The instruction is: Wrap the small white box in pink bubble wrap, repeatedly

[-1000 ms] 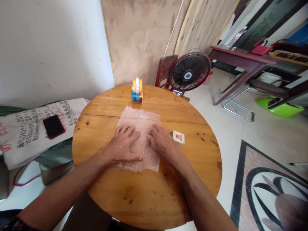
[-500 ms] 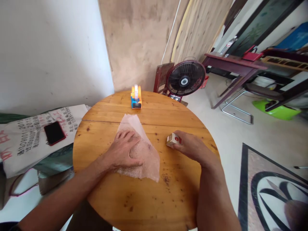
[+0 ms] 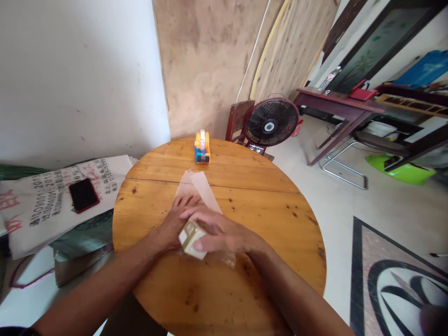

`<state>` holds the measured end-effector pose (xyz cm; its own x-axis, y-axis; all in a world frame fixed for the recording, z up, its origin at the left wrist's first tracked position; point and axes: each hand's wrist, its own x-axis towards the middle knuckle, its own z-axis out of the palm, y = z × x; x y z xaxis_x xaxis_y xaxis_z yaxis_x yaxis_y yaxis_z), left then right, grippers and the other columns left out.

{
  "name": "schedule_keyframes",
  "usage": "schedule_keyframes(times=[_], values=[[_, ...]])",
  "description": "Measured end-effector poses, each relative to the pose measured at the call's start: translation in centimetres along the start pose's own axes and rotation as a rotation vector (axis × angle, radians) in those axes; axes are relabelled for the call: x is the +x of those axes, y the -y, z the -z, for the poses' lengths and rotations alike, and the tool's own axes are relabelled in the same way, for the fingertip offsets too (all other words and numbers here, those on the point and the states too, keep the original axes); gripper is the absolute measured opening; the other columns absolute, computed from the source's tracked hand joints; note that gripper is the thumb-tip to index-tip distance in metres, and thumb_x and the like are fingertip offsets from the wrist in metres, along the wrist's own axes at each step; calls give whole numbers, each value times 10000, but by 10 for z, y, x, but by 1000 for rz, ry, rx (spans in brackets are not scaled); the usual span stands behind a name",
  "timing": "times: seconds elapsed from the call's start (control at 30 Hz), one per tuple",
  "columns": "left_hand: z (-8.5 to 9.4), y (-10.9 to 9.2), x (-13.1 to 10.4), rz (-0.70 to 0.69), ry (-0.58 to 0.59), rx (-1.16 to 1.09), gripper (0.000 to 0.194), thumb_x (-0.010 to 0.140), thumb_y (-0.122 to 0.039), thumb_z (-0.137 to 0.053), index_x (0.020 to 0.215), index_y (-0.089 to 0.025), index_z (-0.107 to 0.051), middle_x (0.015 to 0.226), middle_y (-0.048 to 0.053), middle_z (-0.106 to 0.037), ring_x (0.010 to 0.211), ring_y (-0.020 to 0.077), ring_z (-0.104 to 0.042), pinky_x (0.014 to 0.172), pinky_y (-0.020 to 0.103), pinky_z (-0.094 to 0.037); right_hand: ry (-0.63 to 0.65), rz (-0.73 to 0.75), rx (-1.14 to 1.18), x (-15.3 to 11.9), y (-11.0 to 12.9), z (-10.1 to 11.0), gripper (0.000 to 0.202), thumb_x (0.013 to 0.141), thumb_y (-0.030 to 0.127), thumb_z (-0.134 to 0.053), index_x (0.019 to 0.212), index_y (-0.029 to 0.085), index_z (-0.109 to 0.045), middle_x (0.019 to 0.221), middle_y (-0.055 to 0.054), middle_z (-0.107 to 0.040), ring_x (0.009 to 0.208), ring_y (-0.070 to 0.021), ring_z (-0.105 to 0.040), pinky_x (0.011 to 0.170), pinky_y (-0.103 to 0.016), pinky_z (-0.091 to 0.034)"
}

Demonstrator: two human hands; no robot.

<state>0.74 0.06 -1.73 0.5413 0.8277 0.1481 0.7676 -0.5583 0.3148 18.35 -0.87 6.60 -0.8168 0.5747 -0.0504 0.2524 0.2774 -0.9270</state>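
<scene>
My right hand (image 3: 226,231) grips a small cream and gold cardboard box (image 3: 191,239) and holds it over the near part of a wrapping sheet. The thin pale-pink sheet (image 3: 207,189), perhaps bubble wrap, lies on the round wooden table (image 3: 269,214). My left hand (image 3: 178,213) rests flat on that sheet with its fingers stretched forward. Part of the left hand and much of the sheet are hidden behind my right hand and the box.
An orange and blue tape dispenser (image 3: 202,151) stands near the table's far edge. On the left, a dark phone (image 3: 84,195) lies on a printed white sack (image 3: 45,198). Beyond the table are a fan (image 3: 271,122) and a wooden chair (image 3: 239,120).
My right hand has carried the box leftward from the right side of the table to over the sheet, beside my left hand. The left hand stays on the sheet. The view has shifted slightly.
</scene>
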Motion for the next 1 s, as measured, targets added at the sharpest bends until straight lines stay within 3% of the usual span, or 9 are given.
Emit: schedule_keyframes(times=[0.13,0.2,0.27,0.37,0.47,0.67,0.8,1.0], values=[[8,-6,-6,-12,-53,-146,925,628,-628,-760,1400,-178,-517,1452,191,-483,1365,424,-363,1145,583,-233,-241,-53,-84,-5,-39,23,355,808,427,-681,1094,224,-626,1321,-73,-542,1159,-251,-530,981,-382,-429],[14,-6,-6,13,-75,-287,831,683,-554,-733,1390,-169,-527,1464,196,-479,1368,419,-376,1142,585,-246,-344,-109,-102,-10,-50,31,347,791,415,-676,1067,215,-609,1197,-71,-584,1039,-239,-561,889,-372,-457],[20,-2,-4,92,-155,-548,605,773,-397,-637,1336,-185,-575,1417,154,-545,1333,349,-453,1125,519,-314,-384,-144,-139,-11,-55,35,336,778,412,-671,1035,206,-603,1023,-46,-604,909,-217,-567,797,-349,-459],[23,8,0,377,-339,-1017,403,764,-295,-551,1124,-160,-671,1176,115,-687,1066,253,-632,925,397,-486,-395,-172,-270,-9,-52,32,293,776,418,-667,961,196,-617,867,-14,-574,788,-189,-534,705,-317,-426],[23,14,3,542,-345,-1264,296,710,-257,-568,956,-148,-692,950,72,-712,784,167,-637,710,295,-494,-407,-197,-421,-4,-49,23,277,782,410,-665,943,188,-624,852,-24,-587,783,-199,-535,702,-325,-418],[24,11,5,579,-289,-1292,223,697,-170,-575,883,-144,-696,828,29,-691,692,115,-598,675,250,-472,-417,-148,-594,-2,-57,11,585,703,303,-767,1241,189,-566,1204,-118,-644,1065,-274,-579,902,-386,-426],[25,11,6,577,-280,-1287,202,713,-155,-568,869,-143,-696,829,29,-688,715,119,-609,674,245,-477,-363,-201,-604,-3,-53,13,436,736,278,-739,1143,174,-624,1068,-86,-681,935,-233,-609,801,-332,-438],[28,11,4,564,-265,-1260,222,724,-145,-551,884,-144,-704,802,17,-676,720,115,-608,681,236,-479,-433,-234,-634,0,-50,12,380,751,327,-736,1089,180,-642,1025,-80,-694,909,-240,-610,772,-327,-427]])
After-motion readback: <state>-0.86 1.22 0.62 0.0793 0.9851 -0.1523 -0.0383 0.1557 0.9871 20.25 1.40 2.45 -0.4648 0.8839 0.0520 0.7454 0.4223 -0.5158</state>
